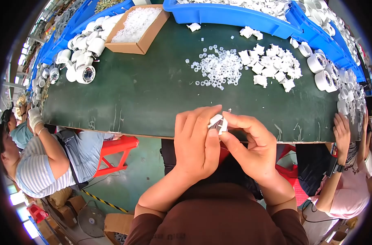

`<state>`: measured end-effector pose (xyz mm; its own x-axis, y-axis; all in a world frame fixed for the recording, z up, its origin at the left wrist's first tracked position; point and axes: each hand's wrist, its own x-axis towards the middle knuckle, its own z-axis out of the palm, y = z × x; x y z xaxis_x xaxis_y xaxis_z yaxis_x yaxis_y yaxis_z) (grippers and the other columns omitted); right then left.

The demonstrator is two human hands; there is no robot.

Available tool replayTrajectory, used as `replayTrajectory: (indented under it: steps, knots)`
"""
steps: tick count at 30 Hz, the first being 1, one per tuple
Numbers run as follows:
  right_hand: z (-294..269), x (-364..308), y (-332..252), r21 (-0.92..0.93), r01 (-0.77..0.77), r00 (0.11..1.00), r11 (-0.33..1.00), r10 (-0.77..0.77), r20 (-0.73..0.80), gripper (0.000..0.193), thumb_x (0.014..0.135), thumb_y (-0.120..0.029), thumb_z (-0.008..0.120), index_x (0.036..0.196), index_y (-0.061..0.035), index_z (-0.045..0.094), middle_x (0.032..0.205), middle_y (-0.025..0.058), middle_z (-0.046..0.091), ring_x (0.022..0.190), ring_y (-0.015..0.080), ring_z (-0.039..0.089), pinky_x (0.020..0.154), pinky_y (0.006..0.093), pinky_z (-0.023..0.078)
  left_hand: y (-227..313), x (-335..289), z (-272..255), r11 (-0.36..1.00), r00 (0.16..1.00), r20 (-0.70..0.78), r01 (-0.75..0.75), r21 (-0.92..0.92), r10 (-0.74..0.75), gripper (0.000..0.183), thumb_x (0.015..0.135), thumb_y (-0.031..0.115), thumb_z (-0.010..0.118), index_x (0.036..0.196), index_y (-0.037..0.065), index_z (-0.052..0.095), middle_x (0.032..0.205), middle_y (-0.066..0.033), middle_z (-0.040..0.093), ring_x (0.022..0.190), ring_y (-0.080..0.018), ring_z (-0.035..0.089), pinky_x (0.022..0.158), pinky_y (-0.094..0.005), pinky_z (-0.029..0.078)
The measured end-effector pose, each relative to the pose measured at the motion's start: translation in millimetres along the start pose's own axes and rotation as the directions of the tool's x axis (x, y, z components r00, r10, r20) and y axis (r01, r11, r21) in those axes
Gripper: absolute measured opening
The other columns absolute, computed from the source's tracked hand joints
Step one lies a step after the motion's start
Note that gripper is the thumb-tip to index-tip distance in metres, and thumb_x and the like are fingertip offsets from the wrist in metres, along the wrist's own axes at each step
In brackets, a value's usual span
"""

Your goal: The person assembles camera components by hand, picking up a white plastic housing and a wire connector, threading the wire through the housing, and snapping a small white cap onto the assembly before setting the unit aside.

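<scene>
Between my two hands, just over the table's near edge, is a small white plastic part with a dark piece inside it. My left hand grips it from the left with thumb and fingers. From the right, the thumb and forefinger of my right hand pinch at the same part; the fingertips hide much of it. Farther off lies a spread of small clear plastic rings. Beside them on the right is a heap of white plastic pieces, similar in colour to the held one.
A cardboard box of small clear pieces stands at the back left, beside white round housings. Blue bins line the green table's far side. More white rings sit right. Seated people work on both sides.
</scene>
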<state>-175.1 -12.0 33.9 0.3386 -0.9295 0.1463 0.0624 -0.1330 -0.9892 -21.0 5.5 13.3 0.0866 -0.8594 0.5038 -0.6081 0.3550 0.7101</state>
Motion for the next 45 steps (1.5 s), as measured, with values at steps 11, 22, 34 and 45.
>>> replayTrajectory:
  steps: [11,22,34,45]
  knots:
    - [21,-7,23,-0.312,0.311,0.922,0.898,-0.365,-0.128,0.047,0.084,0.012,0.071,0.129,0.0011,0.063,0.110,0.0082,0.065,0.098,0.0186,0.060,0.090,0.0306,0.047,-5,-5,9,0.996,0.994,-0.061,-0.086,0.035,0.088,0.037,0.098,0.029,0.045,0.112,0.000,0.064,0.107,-0.0138,0.067,0.091,-0.0307,0.056,0.082,-0.0406,0.043]
    - [5,9,24,-0.152,0.254,0.963,0.955,-0.264,-0.050,0.022,0.092,0.009,0.064,0.112,0.0005,0.067,0.106,0.0114,0.064,0.095,0.0163,0.063,0.081,0.0274,0.052,-17,-5,-6,0.961,1.000,0.002,-0.018,-0.274,0.020,0.025,0.091,0.011,0.063,0.114,0.003,0.059,0.106,-0.0100,0.066,0.091,-0.0242,0.060,0.080,-0.0347,0.047]
    - [-3,20,-3,-0.402,0.252,0.966,0.880,-0.254,0.051,0.015,0.087,0.007,0.068,0.101,0.0005,0.066,0.096,0.0094,0.065,0.084,0.0175,0.062,0.073,0.0293,0.050,-13,7,-19,0.949,0.989,0.140,0.084,-0.304,-0.043,0.021,0.088,0.009,0.066,0.108,0.005,0.062,0.098,-0.0068,0.067,0.081,-0.0216,0.060,0.074,-0.0330,0.049]
    - [-29,80,33,-0.699,0.208,0.971,0.684,-0.232,0.061,0.007,0.088,-0.001,0.071,0.094,-0.0026,0.070,0.086,0.0074,0.063,0.077,0.0212,0.063,0.068,0.0314,0.050,-8,14,-9,0.984,0.987,0.080,-0.148,0.100,0.140,0.026,0.079,0.013,0.073,0.104,0.009,0.065,0.101,-0.0052,0.068,0.086,-0.0274,0.059,0.076,-0.0383,0.045]
